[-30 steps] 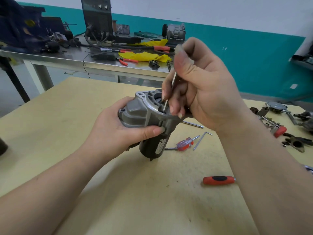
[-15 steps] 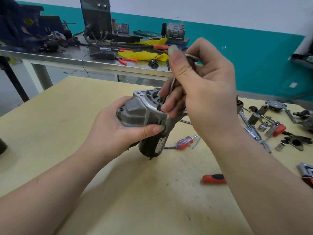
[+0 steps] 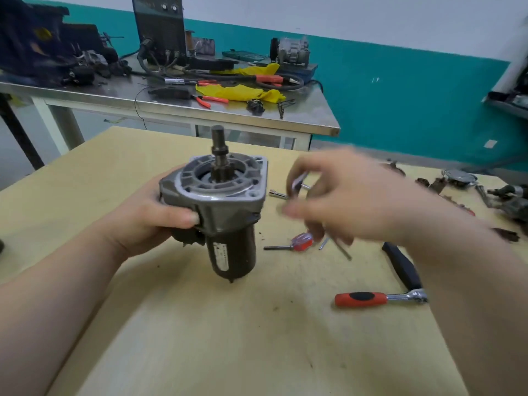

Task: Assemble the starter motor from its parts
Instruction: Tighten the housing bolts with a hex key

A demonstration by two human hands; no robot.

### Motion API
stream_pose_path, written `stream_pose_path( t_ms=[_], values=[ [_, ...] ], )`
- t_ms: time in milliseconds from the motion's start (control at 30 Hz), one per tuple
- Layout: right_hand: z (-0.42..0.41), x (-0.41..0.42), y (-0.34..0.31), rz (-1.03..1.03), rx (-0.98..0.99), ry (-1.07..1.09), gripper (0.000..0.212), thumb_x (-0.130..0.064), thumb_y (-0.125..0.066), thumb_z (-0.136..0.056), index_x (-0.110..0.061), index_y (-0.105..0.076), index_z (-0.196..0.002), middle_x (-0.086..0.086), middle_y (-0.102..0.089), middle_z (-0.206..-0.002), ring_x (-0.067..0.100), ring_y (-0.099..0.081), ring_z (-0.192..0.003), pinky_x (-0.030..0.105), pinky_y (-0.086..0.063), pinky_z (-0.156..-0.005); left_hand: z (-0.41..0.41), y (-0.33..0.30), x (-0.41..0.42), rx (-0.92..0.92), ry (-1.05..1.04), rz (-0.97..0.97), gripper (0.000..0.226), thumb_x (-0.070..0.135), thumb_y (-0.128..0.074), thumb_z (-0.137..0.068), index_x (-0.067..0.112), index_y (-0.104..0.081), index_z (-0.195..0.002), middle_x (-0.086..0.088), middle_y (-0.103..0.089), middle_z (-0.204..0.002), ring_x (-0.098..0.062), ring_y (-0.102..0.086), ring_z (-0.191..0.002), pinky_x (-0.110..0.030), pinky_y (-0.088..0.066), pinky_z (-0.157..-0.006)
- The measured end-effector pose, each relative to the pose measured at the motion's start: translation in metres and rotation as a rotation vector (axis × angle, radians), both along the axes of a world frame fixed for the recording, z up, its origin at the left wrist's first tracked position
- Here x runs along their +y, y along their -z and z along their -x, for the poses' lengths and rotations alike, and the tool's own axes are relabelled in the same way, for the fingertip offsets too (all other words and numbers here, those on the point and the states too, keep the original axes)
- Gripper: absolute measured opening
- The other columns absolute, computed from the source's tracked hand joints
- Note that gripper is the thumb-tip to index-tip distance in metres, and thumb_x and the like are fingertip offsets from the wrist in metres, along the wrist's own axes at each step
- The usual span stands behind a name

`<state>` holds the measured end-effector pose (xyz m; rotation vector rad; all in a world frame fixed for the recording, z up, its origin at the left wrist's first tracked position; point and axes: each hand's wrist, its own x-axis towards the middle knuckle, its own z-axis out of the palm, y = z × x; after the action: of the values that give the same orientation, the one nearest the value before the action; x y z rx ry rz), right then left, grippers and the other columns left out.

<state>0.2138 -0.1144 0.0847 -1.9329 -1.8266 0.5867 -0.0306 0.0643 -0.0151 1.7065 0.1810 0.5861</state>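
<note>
Head view, centre of the wooden table [image 3: 200, 324]: starter motor [image 3: 225, 212] standing upright, dark cylindrical body downward, grey cast flange uppermost, pinion shaft [image 3: 219, 151] projecting toward the far side. Steadied from the left by the left hand [image 3: 155, 217], thumb curled onto the housing just below the flange, remaining fingers hidden behind the casting. Right of the motor and apart from it: right hand [image 3: 351, 201], motion-blurred, fingers curled round a thin bent hex key [image 3: 341, 251], lower tip emerging below the palm. On the table beneath that hand: small red-handled screwdriver [image 3: 297, 242]; nearer and to the right, red-handled ratchet [image 3: 380, 298]. Far right: loose metal parts [image 3: 508, 201], detail too small to read.

Handling, as judged: heavy for its size, rigid throughout, cast metal and steel. Likely greasy, hence somewhat slippery on the smooth dark body. Best held at the housing under the flange, where ribs and edges give purchase, or cradled round the body with the base on the table. Shaft and pinion teeth better left untouched; narrow base apt to tip if released.
</note>
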Motion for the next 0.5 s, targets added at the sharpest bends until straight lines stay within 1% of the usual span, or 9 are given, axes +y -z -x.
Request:
stream_pose_path(
  t_ms=[33, 67, 100, 200, 267, 300, 367, 433, 500],
  values=[
    [0.007, 0.004, 0.014, 0.165, -0.099, -0.003, 0.019, -0.045, -0.071, -0.095, -0.034, -0.057, -0.100, -0.003, -0.076, -0.066, 0.012, -0.066, -0.043, 0.027, -0.054, -0.042, 0.001, 0.002, 0.003, -0.009, 0.028, 0.041, 0.073, 0.020, -0.083, -0.079, 0.013, -0.059, -0.148, -0.013, -0.069, -0.142, -0.032, -0.067, -0.129, -0.036, -0.058, -0.100],
    [0.015, 0.009, 0.027, 0.270, -0.160, -0.011, 0.018, -0.045, -0.068, -0.097, -0.032, -0.057, -0.102, -0.003, -0.077, -0.067, 0.013, -0.070, -0.047, 0.031, -0.059, -0.046, 0.001, 0.005, 0.005, -0.013, 0.042, 0.084, 0.077, 0.031, -0.091, -0.079, 0.015, -0.060, -0.148, -0.011, -0.070, -0.142, -0.030, -0.067, -0.128, -0.036, -0.059, -0.099],
    [0.022, 0.013, 0.039, 0.330, -0.205, -0.021, 0.018, -0.042, -0.065, -0.100, -0.026, -0.057, -0.104, 0.001, -0.077, -0.068, 0.016, -0.072, -0.049, 0.033, -0.061, -0.048, 0.000, 0.008, 0.006, -0.023, 0.040, 0.117, 0.083, 0.046, -0.094, -0.078, 0.017, -0.061, -0.148, -0.009, -0.070, -0.142, -0.028, -0.068, -0.129, -0.036, -0.059, -0.099],
    [0.034, 0.023, 0.065, 0.366, -0.355, -0.037, 0.012, -0.030, -0.060, -0.102, -0.018, -0.057, -0.101, 0.008, -0.072, -0.076, 0.023, -0.072, -0.047, 0.035, -0.062, -0.046, -0.005, 0.013, 0.002, -0.086, 0.043, 0.164, 0.101, 0.080, -0.082, -0.069, 0.021, -0.063, -0.149, -0.008, -0.070, -0.144, -0.028, -0.066, -0.134, -0.040, -0.057, -0.105],
    [0.038, 0.025, 0.071, 0.322, -0.505, -0.023, 0.009, -0.025, -0.062, -0.100, -0.019, -0.058, -0.096, 0.006, -0.062, -0.081, 0.023, -0.069, -0.051, 0.038, -0.062, -0.049, -0.009, 0.013, -0.004, -0.110, 0.054, 0.251, 0.116, 0.093, -0.071, -0.062, 0.019, -0.062, -0.150, -0.013, -0.066, -0.149, -0.034, -0.062, -0.139, -0.046, -0.055, -0.109],
    [0.041, 0.026, 0.073, 0.299, -0.565, -0.020, 0.009, -0.025, -0.063, -0.099, -0.019, -0.058, -0.096, 0.004, -0.059, -0.083, 0.022, -0.064, -0.056, 0.036, -0.059, -0.050, -0.012, 0.013, -0.008, -0.113, 0.029, 0.316, 0.122, 0.097, -0.068, -0.058, 0.017, -0.062, -0.150, -0.016, -0.065, -0.150, -0.036, -0.061, -0.140, -0.050, -0.055, -0.110],
    [0.045, 0.025, 0.074, 0.266, -0.604, -0.023, 0.011, -0.029, -0.065, -0.097, -0.020, -0.061, -0.101, 0.001, -0.056, -0.086, 0.020, -0.058, -0.065, 0.032, -0.053, -0.054, -0.017, 0.010, -0.013, -0.129, -0.067, 0.447, 0.119, 0.098, -0.070, -0.056, 0.017, -0.070, -0.143, -0.017, -0.068, -0.146, -0.037, -0.065, -0.136, -0.051, -0.057, -0.108],
    [0.044, 0.023, 0.071, 0.255, -0.595, -0.029, 0.023, -0.036, -0.068, -0.094, -0.021, -0.066, -0.112, 0.001, -0.062, -0.094, 0.023, -0.063, -0.076, 0.036, -0.059, -0.066, -0.022, 0.008, -0.017, -0.158, -0.136, 0.543, 0.106, 0.094, -0.073, -0.061, 0.017, -0.076, -0.134, -0.015, -0.072, -0.140, -0.034, -0.070, -0.128, -0.047, -0.061, -0.101],
    [0.036, 0.023, 0.065, 0.238, -0.598, -0.040, 0.034, -0.040, -0.069, -0.091, -0.023, -0.070, -0.120, 0.001, -0.069, -0.103, 0.027, -0.069, -0.089, 0.042, -0.063, -0.077, -0.024, 0.004, -0.019, -0.176, -0.160, 0.604, 0.091, 0.087, -0.078, -0.065, 0.018, -0.082, -0.124, -0.012, -0.078, -0.129, -0.029, -0.077, -0.115, -0.039, -0.064, -0.089]
  ],
)
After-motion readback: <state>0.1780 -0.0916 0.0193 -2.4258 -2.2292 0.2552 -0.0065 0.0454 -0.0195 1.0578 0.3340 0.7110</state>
